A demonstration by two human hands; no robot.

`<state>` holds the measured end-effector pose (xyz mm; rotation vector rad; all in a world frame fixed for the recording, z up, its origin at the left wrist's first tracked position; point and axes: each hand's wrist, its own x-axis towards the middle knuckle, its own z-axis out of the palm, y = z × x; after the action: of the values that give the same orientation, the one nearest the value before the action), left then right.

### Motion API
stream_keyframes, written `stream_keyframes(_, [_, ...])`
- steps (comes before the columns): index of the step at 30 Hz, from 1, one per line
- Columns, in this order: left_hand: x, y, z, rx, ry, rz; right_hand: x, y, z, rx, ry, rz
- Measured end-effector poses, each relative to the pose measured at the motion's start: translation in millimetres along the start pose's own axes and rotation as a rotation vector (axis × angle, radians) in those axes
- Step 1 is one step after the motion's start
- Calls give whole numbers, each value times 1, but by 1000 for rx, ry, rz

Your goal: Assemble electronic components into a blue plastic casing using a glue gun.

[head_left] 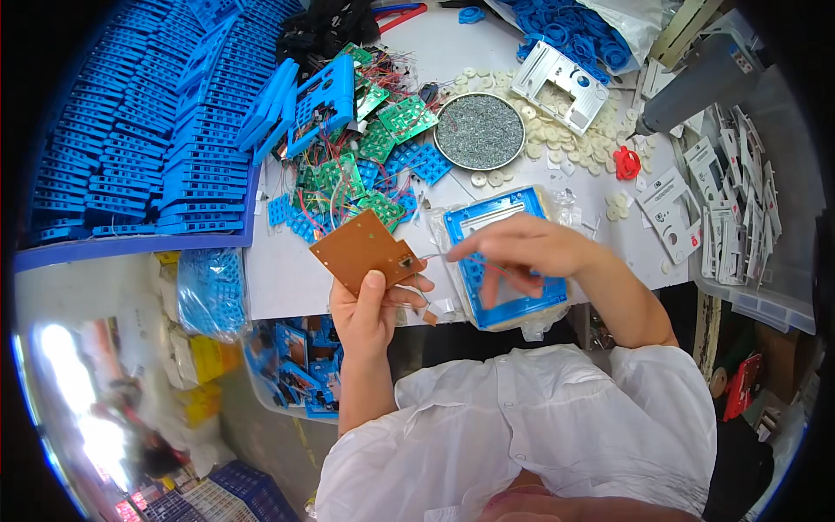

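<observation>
Gripping the brown circuit board [365, 248] by its lower edge with the left hand [364, 315], probably to keep its corner reachable. Can't tell the grip of the right hand [539, 250], kinda blurry over the blue frame [520, 312] laid alongside, probably for easy reach.

Brown circuit board [361, 250]: just left of frame centre, held up off the table, plain brown face to camera, rotated so its corners point off-axis. Notch on the right side, a few small holes, dark component near the lower right corner. Thin pale wire [437, 256] off its right edge. Blue casing [524, 315]: right of centre, rectangular, open side up, slightly rotated, middle partly covered.
</observation>
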<state>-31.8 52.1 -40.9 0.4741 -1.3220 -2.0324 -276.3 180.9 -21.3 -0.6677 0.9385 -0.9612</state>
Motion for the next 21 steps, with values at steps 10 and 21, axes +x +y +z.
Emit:
stream_keyframes(10, [-19,-2,34,202,-201,-227,-56,-5,25,-1374,635,-667])
stream_keyframes(21, [-50,-23,55,44,-437,-577,-109,38,17,-891,119,-381])
